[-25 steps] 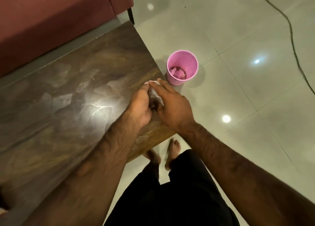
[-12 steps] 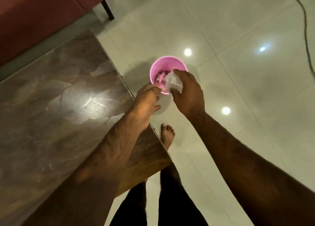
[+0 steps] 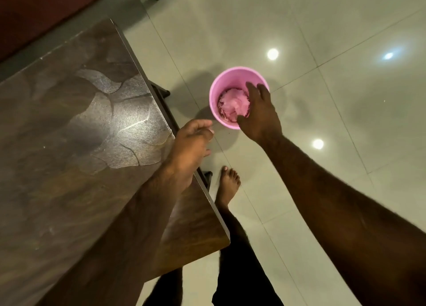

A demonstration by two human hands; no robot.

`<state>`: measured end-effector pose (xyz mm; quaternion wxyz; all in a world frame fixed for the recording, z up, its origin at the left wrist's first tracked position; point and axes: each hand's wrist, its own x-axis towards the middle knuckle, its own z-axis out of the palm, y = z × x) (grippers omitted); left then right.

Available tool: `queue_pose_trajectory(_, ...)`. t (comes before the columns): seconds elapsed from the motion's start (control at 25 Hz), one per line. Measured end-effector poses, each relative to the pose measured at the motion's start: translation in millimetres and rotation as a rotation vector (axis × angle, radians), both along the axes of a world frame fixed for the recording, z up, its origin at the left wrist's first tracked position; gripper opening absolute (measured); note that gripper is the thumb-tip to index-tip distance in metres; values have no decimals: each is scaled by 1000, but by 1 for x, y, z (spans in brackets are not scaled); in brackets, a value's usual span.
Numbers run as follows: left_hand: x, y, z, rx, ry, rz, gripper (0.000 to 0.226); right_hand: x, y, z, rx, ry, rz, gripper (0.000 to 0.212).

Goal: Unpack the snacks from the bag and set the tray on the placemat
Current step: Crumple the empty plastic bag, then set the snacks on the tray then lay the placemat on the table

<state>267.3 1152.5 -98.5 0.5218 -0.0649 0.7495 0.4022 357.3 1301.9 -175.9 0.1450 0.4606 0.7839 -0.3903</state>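
A small pink bin (image 3: 227, 79) stands on the tiled floor beside the table's corner. Crumpled clear plastic (image 3: 232, 105) lies inside it, tinted pink. My right hand (image 3: 259, 114) hovers over the bin's near rim with its fingers spread and nothing in them. My left hand (image 3: 191, 144) hangs over the table's edge, fingers loosely curled and holding nothing. No bag of snacks, tray or placemat is in view.
The dark wooden table (image 3: 80, 132) fills the left side, its corner at the lower middle. A red sofa (image 3: 34, 10) stands behind it. My bare foot (image 3: 228, 185) is on the glossy floor tiles (image 3: 322, 40) next to the table leg.
My right hand carried the crumpled plastic from the table edge to the bin and let it go; the plastic now lies inside. My left hand stayed near the table edge.
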Motion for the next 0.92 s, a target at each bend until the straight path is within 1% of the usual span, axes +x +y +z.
queue_pose_trajectory(0.12, -7, 2, 23, 35, 59, -14, 29, 5, -20, 41, 29, 11, 87, 89)
queue_pose_trajectory(0.24, -10, 2, 36, 47, 129, -95, 33, 7, -35, 68, 45, 19, 137, 88)
queue_pose_trajectory(0.32, -18, -20, 59, 64, 219, -140, 39, -4, -58, 104, 75, 41, 199, 87)
queue_pose_trajectory(0.44, -29, -62, 84, 37, 377, -248, 49, -25, -92, 145, 142, 71, 299, 85)
queue_pose_trajectory(0.56, -42, -117, 108, -34, 540, -331, 57, -47, -136, 179, 166, 83, 414, 82)
queue_pose_trajectory(0.72, -63, -228, 141, -159, 720, -476, 72, -77, -226, 221, 223, 104, 565, 86)
queue_pose_trajectory(0.84, -71, -327, 158, -273, 784, -513, 76, -92, -308, 243, 241, 90, 664, 91)
queue_pose_trajectory(0.92, -76, -396, 168, -322, 804, -501, 78, -103, -367, 254, 272, 78, 714, 93)
